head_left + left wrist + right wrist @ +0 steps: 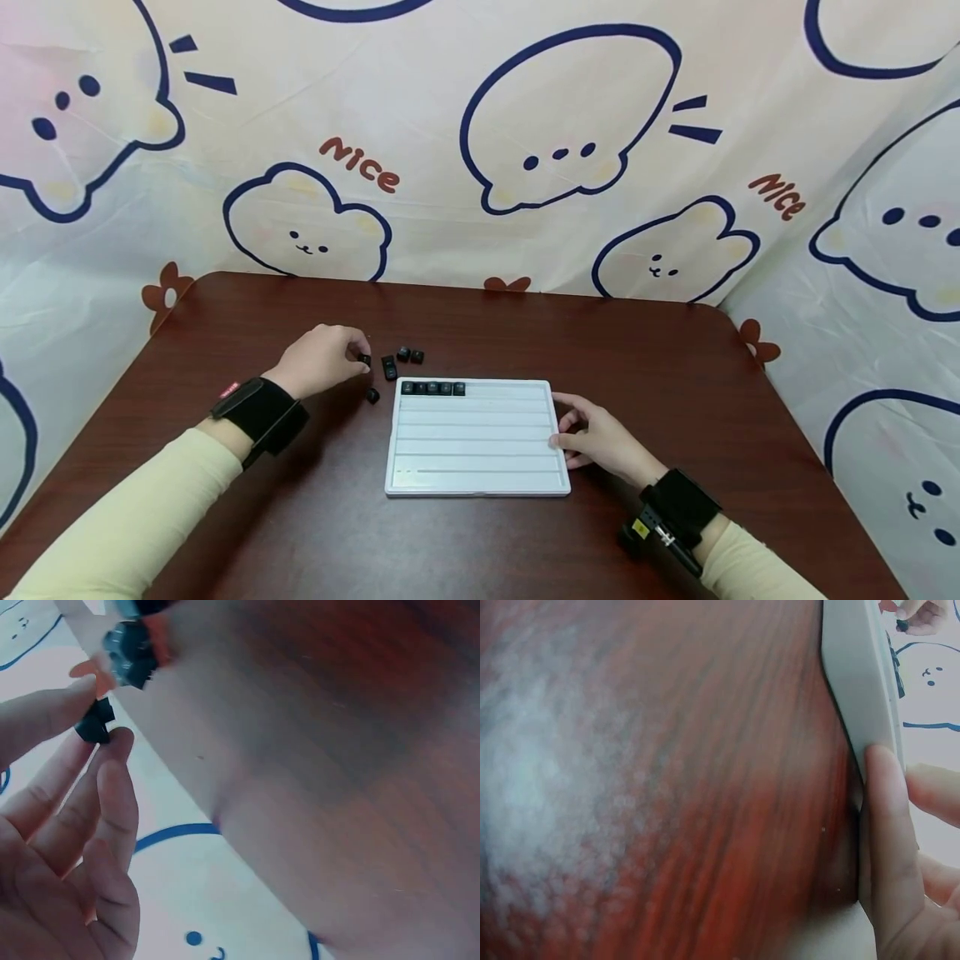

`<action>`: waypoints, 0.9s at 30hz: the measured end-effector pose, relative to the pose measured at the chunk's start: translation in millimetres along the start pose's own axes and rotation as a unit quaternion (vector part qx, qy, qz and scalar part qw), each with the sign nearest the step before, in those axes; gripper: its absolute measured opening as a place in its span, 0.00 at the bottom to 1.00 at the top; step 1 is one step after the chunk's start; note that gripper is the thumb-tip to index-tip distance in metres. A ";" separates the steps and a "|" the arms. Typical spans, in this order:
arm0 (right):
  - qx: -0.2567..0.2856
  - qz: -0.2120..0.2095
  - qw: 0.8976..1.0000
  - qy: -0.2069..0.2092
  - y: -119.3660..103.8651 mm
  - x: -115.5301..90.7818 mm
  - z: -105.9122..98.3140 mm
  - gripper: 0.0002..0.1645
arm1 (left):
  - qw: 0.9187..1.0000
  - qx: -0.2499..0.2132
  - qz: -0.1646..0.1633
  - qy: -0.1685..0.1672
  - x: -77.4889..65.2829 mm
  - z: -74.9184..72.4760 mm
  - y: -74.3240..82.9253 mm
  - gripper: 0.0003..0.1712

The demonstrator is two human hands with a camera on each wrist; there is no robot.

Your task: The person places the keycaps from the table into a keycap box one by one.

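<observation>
In the head view, a small black keycap [365, 360] is pinched between the thumb and fingertips of my left hand [324, 360], just above the table. The left wrist view shows this keycap [94, 722] between thumb and fingers, its top face hard to make out. A white board [480, 442] with shallow rows lies flat, with several black keycaps [433, 388] lined up at the left of its top row. My right hand [600, 437] holds the board's right edge, thumb against the rim. The right wrist view shows fingers along the board's side [866, 705].
Loose black keycaps [389, 367] lie beyond the board's upper left corner, and a single keycap [372, 395] sits left of it. Everything rests on a dark brown wooden table [300, 533]. A cartoon-printed curtain [435, 100] hangs behind the table and along its sides.
</observation>
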State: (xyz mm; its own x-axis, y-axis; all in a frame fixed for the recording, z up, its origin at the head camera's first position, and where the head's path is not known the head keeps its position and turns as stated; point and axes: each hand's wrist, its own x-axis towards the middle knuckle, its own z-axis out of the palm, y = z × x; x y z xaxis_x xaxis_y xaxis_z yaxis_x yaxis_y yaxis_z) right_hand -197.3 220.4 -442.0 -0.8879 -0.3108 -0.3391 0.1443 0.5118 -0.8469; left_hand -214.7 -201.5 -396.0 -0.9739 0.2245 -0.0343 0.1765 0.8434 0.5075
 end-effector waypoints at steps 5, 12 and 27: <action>0.009 0.006 1.000 -0.001 -2.6 2.0 0.7 0.43 | 1.000 0.005 -0.007 0.011 3.4 -3.6 15.4 0.07; 0.006 0.000 1.000 -0.004 -2.3 -1.9 0.5 0.44 | 1.000 -0.011 0.000 0.003 14.7 4.0 45.1 0.08; 0.012 0.003 1.000 -0.005 -0.2 -0.5 0.8 0.43 | 0.997 -0.001 0.075 -0.023 36.2 44.9 92.5 0.10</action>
State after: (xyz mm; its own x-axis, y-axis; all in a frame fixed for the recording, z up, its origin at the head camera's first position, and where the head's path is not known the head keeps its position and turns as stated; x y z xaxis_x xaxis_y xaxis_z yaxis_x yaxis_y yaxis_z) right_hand -196.5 219.8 -441.9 -0.8829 -0.3162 -0.3473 0.1596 0.4934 -0.8550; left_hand -227.2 -93.5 -389.0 -0.9290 0.3700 0.0037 0.3196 0.7973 0.5120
